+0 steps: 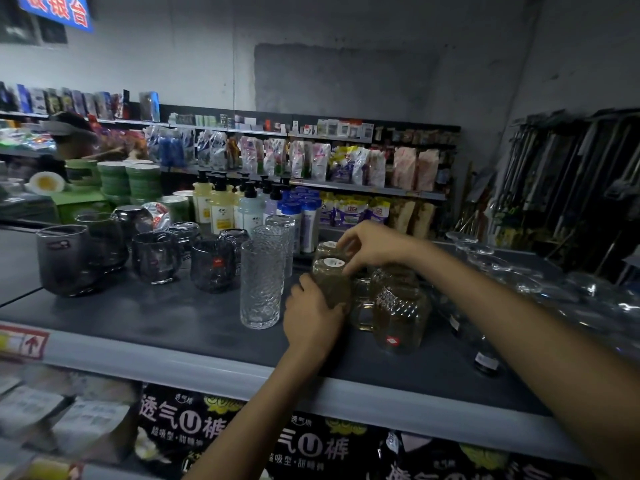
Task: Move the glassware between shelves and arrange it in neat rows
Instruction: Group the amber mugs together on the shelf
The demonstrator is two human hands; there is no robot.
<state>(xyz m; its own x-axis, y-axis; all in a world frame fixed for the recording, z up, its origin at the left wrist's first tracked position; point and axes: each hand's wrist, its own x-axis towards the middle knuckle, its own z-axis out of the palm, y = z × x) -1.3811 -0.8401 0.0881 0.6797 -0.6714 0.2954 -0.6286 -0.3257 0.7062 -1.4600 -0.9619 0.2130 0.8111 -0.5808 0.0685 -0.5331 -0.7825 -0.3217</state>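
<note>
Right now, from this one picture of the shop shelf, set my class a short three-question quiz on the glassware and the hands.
1. True or false: the left hand grips a tinted glass that has a white sticker on top.
2. Choose one: the tall textured glass stands A) left of the tinted glass, B) right of it, C) stacked on it.
3. Fill in: the patterned mug, right of the tinted glass, shows a ___ on the side nearest that glass.

Key: 1 true; 2 A; 3 handle.
</note>
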